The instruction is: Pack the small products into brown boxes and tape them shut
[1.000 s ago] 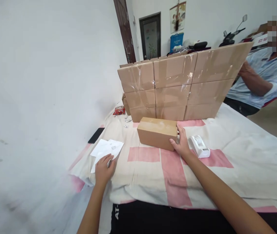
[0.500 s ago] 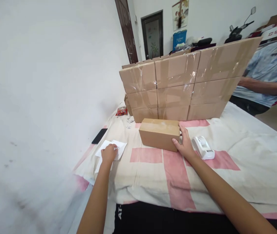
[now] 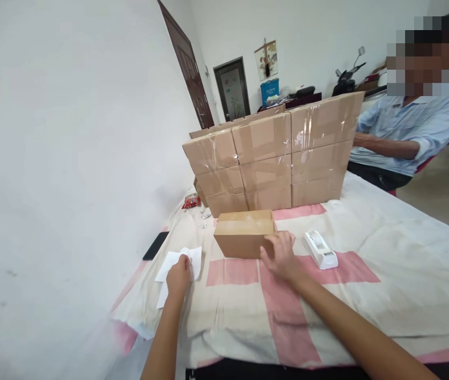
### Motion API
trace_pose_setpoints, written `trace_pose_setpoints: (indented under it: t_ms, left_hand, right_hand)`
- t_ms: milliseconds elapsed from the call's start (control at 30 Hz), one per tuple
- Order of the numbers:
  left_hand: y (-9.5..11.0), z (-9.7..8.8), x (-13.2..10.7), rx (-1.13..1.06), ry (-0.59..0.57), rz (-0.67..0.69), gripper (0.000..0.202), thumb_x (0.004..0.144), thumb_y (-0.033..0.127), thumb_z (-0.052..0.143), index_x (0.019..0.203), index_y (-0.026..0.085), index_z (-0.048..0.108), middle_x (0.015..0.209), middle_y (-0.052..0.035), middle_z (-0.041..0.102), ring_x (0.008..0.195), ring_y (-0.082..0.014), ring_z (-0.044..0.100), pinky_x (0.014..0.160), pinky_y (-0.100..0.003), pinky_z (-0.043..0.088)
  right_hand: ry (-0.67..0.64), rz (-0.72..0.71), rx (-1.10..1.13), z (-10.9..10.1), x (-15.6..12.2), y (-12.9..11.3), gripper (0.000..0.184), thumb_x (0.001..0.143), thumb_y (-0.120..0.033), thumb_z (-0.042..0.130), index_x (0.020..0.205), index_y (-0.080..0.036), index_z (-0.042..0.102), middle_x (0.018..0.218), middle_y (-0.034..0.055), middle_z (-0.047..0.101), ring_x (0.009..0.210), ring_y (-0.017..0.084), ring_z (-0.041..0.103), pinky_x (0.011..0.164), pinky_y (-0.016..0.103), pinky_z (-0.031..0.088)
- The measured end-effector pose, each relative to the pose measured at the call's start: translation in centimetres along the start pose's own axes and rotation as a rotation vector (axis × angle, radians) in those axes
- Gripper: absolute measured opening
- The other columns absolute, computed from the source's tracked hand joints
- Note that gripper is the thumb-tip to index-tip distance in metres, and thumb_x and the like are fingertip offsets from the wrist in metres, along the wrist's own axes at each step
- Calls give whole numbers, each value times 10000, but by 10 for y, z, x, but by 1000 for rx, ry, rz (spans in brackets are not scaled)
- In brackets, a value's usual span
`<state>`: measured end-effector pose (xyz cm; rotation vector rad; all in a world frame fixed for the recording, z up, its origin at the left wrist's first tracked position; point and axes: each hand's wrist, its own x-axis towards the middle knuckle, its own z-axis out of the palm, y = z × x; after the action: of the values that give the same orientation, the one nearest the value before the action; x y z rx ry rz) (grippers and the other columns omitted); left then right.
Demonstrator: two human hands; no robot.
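My left hand (image 3: pixel 179 276) is closed in a pinch at the white paper sheets (image 3: pixel 171 259) on the left of the cloth-covered surface. The sheet under its fingertips appears slightly raised. My right hand (image 3: pixel 282 256) is open, with bent fingers spread just in front of the right end of a small brown cardboard box (image 3: pixel 242 244). It hides the box's lower right corner, and whether it touches the box I cannot tell. Tape runs along the box's top. A white tape dispenser (image 3: pixel 320 249) stands right of my right hand.
Behind the small box stands a wall of stacked, taped cardboard boxes (image 3: pixel 266 171). A black phone (image 3: pixel 156 246) and a red packet (image 3: pixel 191 201) lie along the left side, by the white wall (image 3: pixel 69 158). Another person in a light blue shirt (image 3: pixel 402 126) sits at the right.
My right hand has come away from the box's right end and moved to its front corner. The left hand stays at the paper, whose top sheet has shifted. The view has tilted.
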<state>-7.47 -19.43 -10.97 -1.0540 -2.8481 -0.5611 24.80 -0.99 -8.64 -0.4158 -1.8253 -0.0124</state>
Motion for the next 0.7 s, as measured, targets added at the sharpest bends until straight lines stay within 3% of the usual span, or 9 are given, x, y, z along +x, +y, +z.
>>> trace_pose_setpoints:
  t_ms: [133, 233, 300, 400, 467, 533, 700]
  left_hand:
    - [5, 12, -12, -205, 44, 109, 258, 981, 383, 441, 1028, 231, 643, 990, -81, 756, 953, -241, 716, 781, -309, 462]
    - [11, 20, -20, -364, 41, 208, 329, 935, 460, 448, 1013, 227, 666, 1051, -72, 761, 928, -211, 721, 846, -303, 519]
    - [12, 21, -21, -447, 15, 264, 365, 895, 482, 467, 1030, 220, 682, 1020, -72, 769, 884, -214, 726, 836, -309, 545]
    - [8, 22, -20, -545, -21, 306, 490, 833, 413, 491, 1240, 184, 639, 999, -83, 782, 860, -238, 739, 805, -336, 568]
    - [1, 26, -16, -614, -43, 292, 574, 788, 396, 519, 1307, 169, 612, 1008, -94, 788, 883, -263, 749, 790, -350, 579]
    - [-7, 35, -9, -664, -60, 241, 535, 773, 466, 557, 1217, 189, 667, 1002, -93, 793, 906, -287, 754, 808, -365, 587]
    - [-14, 50, 5, -647, -113, 184, 517, 721, 635, 593, 1005, 236, 755, 990, -69, 800, 937, -317, 750, 906, -412, 578]
  right_hand:
    - [-133, -116, 85, 11, -9, -55, 108, 894, -215, 547, 992, -216, 593, 941, 58, 596, 912, 253, 520, 827, 458, 364]
    - [-300, -138, 219, 34, -9, -99, 50, 878, -234, 559, 903, -228, 601, 865, 16, 614, 854, 218, 539, 826, 433, 389]
    - [-440, -45, 314, 60, -5, -125, 55, 886, -237, 565, 897, -241, 619, 872, -2, 634, 874, 211, 566, 862, 422, 416]
    - [-559, 192, 291, 109, 2, -154, 106, 896, -162, 557, 930, -216, 642, 949, 19, 676, 945, 217, 601, 883, 391, 452]
    - [-618, 346, 226, 138, 2, -160, 145, 883, -105, 534, 911, -187, 651, 948, 53, 691, 943, 230, 614, 836, 374, 463]
    - [-662, 420, 186, 157, -3, -157, 144, 880, -117, 556, 926, -186, 674, 988, 65, 702, 1008, 243, 612, 901, 385, 458]
    - [-712, 496, 137, 157, -24, -142, 231, 882, -186, 609, 1079, -226, 724, 1142, 81, 674, 1155, 279, 546, 1032, 442, 402]
